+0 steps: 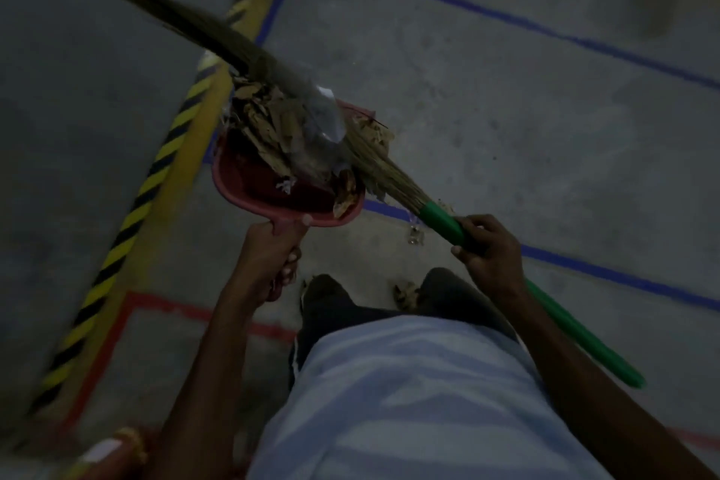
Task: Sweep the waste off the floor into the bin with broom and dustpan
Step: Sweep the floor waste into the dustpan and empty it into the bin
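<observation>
A red dustpan is held off the floor in front of me, piled with dry leaves and scraps of plastic. My left hand grips its handle from behind. My right hand grips the green handle of a grass broom. The broom's long bristles lie across the waste on the pan and reach out to the upper left. No bin is in sight.
Grey concrete floor with blue tape lines, a yellow-black hazard stripe on the left and red tape near my feet. A few bits of litter and leaf lie by my shoes. A reddish object sits at the bottom left.
</observation>
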The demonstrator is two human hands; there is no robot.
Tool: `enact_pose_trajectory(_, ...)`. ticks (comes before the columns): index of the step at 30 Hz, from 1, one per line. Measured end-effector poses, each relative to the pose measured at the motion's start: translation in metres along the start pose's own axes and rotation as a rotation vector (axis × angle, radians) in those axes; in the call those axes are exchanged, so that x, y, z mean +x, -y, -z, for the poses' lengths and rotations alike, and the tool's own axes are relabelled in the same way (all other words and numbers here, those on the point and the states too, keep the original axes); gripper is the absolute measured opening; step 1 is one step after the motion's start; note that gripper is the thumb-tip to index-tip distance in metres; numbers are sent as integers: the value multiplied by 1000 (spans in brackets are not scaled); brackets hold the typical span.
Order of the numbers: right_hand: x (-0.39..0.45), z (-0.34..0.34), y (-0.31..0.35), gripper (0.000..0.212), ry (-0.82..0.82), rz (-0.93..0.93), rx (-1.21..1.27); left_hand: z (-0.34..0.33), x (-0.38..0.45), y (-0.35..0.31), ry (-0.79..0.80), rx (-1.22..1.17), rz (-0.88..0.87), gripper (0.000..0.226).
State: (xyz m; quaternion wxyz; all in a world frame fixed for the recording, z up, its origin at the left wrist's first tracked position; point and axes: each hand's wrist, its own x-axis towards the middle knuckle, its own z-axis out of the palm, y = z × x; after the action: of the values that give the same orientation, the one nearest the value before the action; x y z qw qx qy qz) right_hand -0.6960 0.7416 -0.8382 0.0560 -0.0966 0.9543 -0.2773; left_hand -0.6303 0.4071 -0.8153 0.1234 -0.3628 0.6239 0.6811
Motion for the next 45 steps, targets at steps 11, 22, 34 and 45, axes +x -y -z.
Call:
enact_pose_trajectory(11, 0, 9, -5, 55, 264, 385, 113, -54, -110, 84, -429, -363, -5, 48)
enact_pose_trajectory(22, -21, 42, -10, 51, 575, 862, 115, -152, -248, 170, -885, -662, 26, 46)
enact_pose_trajectory(34, -112, -13, 64, 51, 898, 1177, 7, -169, -366, 269, -1194, -899, 43, 45)
enact_pose_trajectory(45, -266, -116, 85, 56, 1043, 1184, -325, -131, -424, 452, -1151, -1186, 226, 50)
